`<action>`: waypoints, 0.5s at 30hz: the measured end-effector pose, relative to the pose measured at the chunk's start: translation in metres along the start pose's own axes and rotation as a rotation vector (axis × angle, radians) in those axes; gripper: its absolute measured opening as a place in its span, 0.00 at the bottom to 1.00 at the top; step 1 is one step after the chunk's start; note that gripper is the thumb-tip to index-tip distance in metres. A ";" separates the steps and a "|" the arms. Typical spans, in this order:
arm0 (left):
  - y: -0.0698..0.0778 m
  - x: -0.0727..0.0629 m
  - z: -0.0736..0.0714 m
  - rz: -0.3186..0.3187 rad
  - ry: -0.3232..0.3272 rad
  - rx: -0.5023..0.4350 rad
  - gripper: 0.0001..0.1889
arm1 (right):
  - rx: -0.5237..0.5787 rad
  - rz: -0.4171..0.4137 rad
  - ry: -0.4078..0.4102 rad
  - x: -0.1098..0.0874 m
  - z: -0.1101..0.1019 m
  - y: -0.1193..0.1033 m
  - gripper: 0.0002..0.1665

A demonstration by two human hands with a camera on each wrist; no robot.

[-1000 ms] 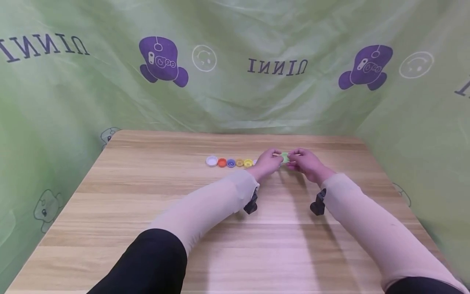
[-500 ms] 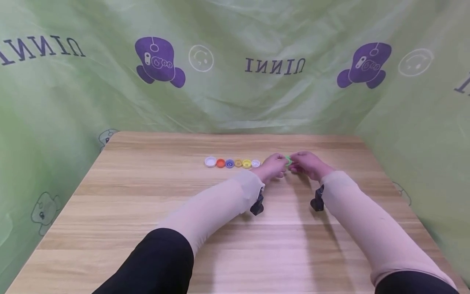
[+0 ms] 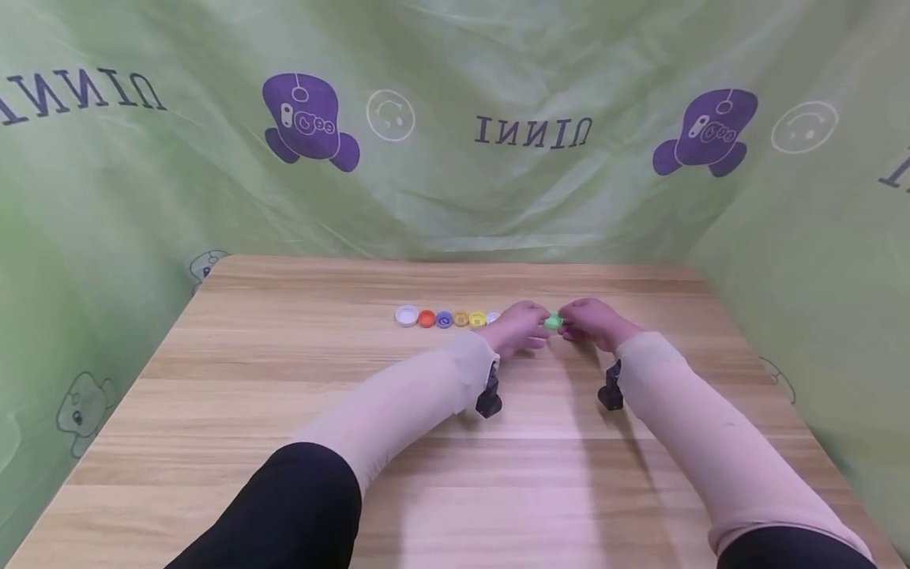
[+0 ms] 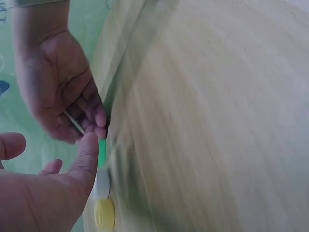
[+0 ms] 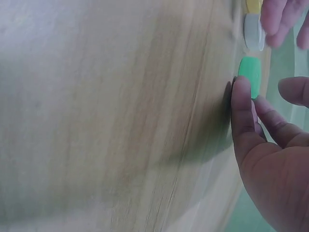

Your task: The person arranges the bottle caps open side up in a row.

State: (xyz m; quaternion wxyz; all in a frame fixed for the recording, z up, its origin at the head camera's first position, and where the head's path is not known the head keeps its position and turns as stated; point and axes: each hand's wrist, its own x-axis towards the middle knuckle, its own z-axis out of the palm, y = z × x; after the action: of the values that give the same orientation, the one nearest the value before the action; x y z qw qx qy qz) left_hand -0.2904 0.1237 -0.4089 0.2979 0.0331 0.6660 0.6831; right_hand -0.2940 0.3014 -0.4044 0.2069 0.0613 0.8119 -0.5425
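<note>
A green bottle cap (image 3: 553, 321) lies flat on the wooden table between my two hands. My right hand (image 3: 594, 322) touches the cap's near side with its fingertips (image 5: 242, 89); its thumb stands apart from the cap. On the other side my left hand (image 3: 517, 327) has its fingers extended, with the thumb (image 4: 12, 145) spread away. Beside the green cap, a white cap (image 5: 253, 32) and a yellow cap (image 4: 105, 214) continue the row. My left hand hides part of that row in the head view.
Farther left, the row shows a large white cap (image 3: 407, 316), a red-orange cap (image 3: 426, 318), a blue cap (image 3: 444, 319), a tan-orange cap (image 3: 460, 318), a yellow cap and another white cap (image 3: 494, 318). A green printed cloth (image 3: 455, 197) hangs behind the table (image 3: 498, 490).
The green cap was held up between both hands and tilted; now it lies flat on the table. My left hand has shifted slightly left, off the cap.
</note>
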 end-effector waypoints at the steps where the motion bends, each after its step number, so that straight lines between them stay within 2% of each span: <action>1: 0.000 -0.001 -0.004 0.003 0.001 -0.018 0.19 | -0.002 -0.002 -0.002 0.001 0.000 0.000 0.24; 3: 0.000 -0.005 -0.014 0.012 0.004 -0.033 0.19 | -0.007 0.002 0.002 0.003 0.001 -0.001 0.25; 5: 0.001 -0.011 -0.024 0.022 0.022 0.007 0.19 | -0.016 0.006 0.004 0.005 0.001 -0.002 0.26; 11: -0.008 -0.028 -0.049 0.076 0.067 0.241 0.17 | -0.029 0.011 -0.007 0.003 -0.001 0.000 0.26; 13: -0.012 -0.035 -0.058 0.098 0.053 0.305 0.17 | -0.034 0.012 0.001 0.001 -0.002 0.001 0.27; 15: -0.015 -0.044 -0.068 0.131 0.036 0.411 0.18 | -0.081 0.003 0.029 -0.003 -0.002 0.003 0.28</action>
State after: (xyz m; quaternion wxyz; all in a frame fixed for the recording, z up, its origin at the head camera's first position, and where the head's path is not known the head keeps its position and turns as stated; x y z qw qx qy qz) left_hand -0.2795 0.0424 -0.4146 0.2280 0.1241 0.7929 0.5513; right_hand -0.2907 0.3046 -0.4052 0.1980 0.0619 0.8360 -0.5080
